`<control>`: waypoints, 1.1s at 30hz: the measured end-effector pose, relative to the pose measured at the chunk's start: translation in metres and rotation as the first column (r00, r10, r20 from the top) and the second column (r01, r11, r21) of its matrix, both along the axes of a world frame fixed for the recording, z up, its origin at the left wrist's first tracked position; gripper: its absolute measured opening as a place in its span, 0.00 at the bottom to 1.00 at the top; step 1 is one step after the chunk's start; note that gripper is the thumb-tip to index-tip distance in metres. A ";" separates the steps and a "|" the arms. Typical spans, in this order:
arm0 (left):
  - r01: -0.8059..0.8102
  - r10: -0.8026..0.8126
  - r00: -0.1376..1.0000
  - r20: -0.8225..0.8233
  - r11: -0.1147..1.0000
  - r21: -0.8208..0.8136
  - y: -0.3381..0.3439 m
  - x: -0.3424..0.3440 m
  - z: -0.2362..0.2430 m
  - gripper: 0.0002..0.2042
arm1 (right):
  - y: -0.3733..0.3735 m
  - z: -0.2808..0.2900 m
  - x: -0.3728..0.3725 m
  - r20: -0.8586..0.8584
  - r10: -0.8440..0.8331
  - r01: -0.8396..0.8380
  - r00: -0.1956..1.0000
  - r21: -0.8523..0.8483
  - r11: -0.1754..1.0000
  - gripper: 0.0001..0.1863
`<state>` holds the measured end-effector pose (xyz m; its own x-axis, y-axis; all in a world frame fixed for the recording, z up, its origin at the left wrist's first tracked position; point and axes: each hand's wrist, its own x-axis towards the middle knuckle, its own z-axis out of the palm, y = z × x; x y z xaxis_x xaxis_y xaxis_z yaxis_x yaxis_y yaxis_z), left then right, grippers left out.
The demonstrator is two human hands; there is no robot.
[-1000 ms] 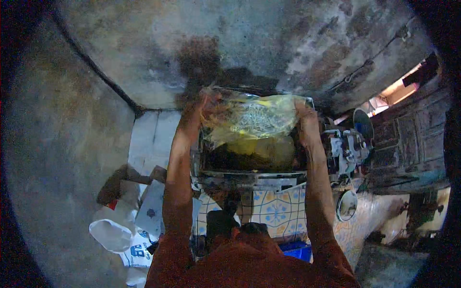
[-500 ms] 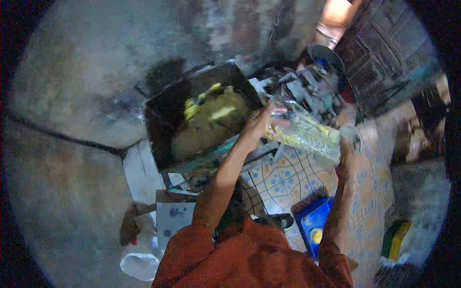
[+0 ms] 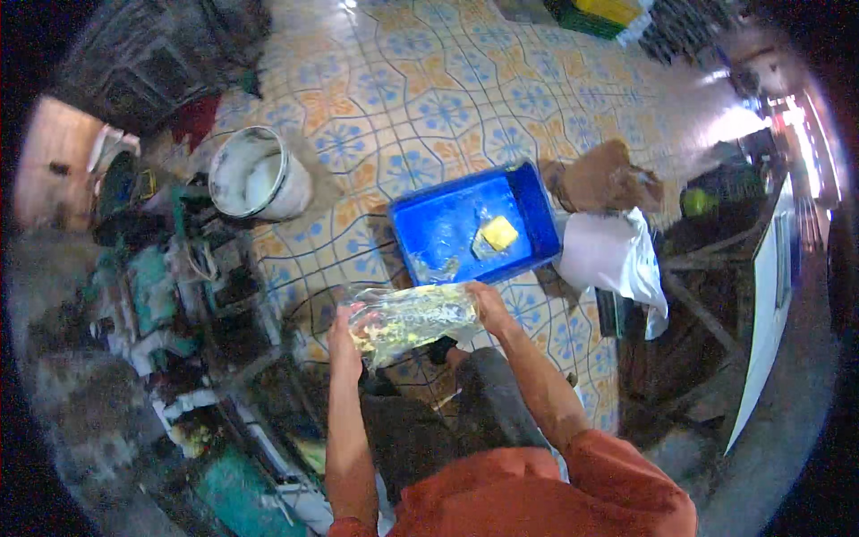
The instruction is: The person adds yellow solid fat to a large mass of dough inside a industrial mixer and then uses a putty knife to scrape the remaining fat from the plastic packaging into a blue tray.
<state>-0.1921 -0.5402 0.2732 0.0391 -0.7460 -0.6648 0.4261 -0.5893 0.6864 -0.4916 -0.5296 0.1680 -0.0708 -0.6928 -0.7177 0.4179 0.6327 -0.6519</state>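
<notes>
Between my two hands hangs a see-through plastic bag (image 3: 413, 319) filled with pale yellow pieces, held roughly level in front of my legs. My left hand (image 3: 344, 328) grips its left end, where the plastic bunches up. Closed on the opposite end is my right hand (image 3: 487, 308). Just beyond the bag, a blue plastic crate (image 3: 445, 213) stands on the floor. A yellow chunk (image 3: 499, 234) lies inside it, beside some wet-looking clear plastic.
A white bucket (image 3: 295, 190) stands at the left on the patterned tile floor (image 3: 438, 107). Machinery with green parts (image 3: 152, 286) fills the left side. Right of the crate are a white sack (image 3: 613, 251), a brown sack (image 3: 604, 174) and a table-like frame (image 3: 698, 286).
I have turned right, away from the dark bin of yellow material. The filled bag has come along in both hands and is now near the blue crate.
</notes>
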 end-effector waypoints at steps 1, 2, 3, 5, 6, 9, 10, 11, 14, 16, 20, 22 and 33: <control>0.058 -0.058 0.998 -0.011 0.996 0.066 -0.016 -0.021 -0.022 0.23 | 0.000 -0.036 -0.024 0.002 -0.036 0.036 0.999 -0.025 0.999 0.12; 0.097 -0.096 0.995 -0.009 0.990 0.099 -0.023 -0.038 -0.045 0.23 | 0.012 -0.054 -0.035 0.005 -0.076 0.076 0.997 0.009 0.997 0.12; 0.122 -0.122 0.993 -0.005 0.989 0.087 -0.032 -0.053 -0.066 0.23 | 0.019 -0.072 -0.043 0.024 -0.158 0.155 0.987 0.080 0.985 0.12; 0.183 -0.181 0.983 -0.031 0.981 0.067 -0.078 -0.098 -0.123 0.22 | -0.003 -0.128 -0.088 -0.032 -0.181 0.183 0.983 0.054 0.982 0.15; 0.212 -0.210 0.977 -0.035 0.974 0.084 -0.099 -0.107 -0.150 0.22 | -0.010 -0.164 -0.099 -0.035 -0.210 0.212 0.977 0.071 0.975 0.15; 0.371 -0.371 0.918 0.143 0.928 0.028 -0.152 -0.138 -0.242 0.20 | -0.041 -0.225 -0.122 0.045 -0.479 0.473 0.876 0.105 0.875 0.22; 0.364 -0.364 0.918 0.161 0.931 0.028 -0.168 -0.142 -0.276 0.19 | -0.046 -0.245 -0.127 0.029 -0.497 0.486 0.867 0.172 0.857 0.24; 0.317 -0.313 0.946 0.082 0.948 -0.037 -0.185 -0.133 -0.320 0.18 | -0.061 -0.259 -0.124 -0.035 -0.527 0.527 0.849 0.120 0.842 0.27; 0.385 -0.330 0.873 0.359 0.919 -0.089 -0.230 -0.137 -0.397 0.20 | -0.084 -0.330 -0.145 -0.405 -0.462 0.572 0.789 0.208 0.793 0.28; 0.393 -0.354 0.842 0.407 0.919 -0.014 -0.242 -0.147 -0.430 0.21 | -0.077 -0.374 -0.169 -0.545 -0.457 0.590 0.703 0.090 0.802 0.33; 0.658 0.025 0.174 0.984 0.741 -0.135 -0.230 -0.205 -0.440 0.25 | -0.061 -0.437 -0.241 -0.779 -0.460 0.683 0.427 -0.055 0.728 0.42; 0.682 0.117 0.442 0.889 0.600 -0.418 -0.208 -0.230 -0.434 0.27 | -0.080 -0.440 -0.235 -0.556 -0.702 0.735 0.445 -0.222 0.641 0.48; 0.811 -0.540 0.431 0.723 0.584 -0.047 -0.181 -0.408 -0.543 0.23 | -0.100 -0.426 -0.247 -0.368 -0.549 0.560 0.750 -0.088 0.824 0.28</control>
<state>-0.6005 -0.7207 -0.2699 -0.3243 -0.8595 -0.3951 -0.5661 -0.1583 0.8090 -0.7381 -0.6301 -0.2582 -0.6933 -0.4315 -0.5772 0.4383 0.3833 -0.8130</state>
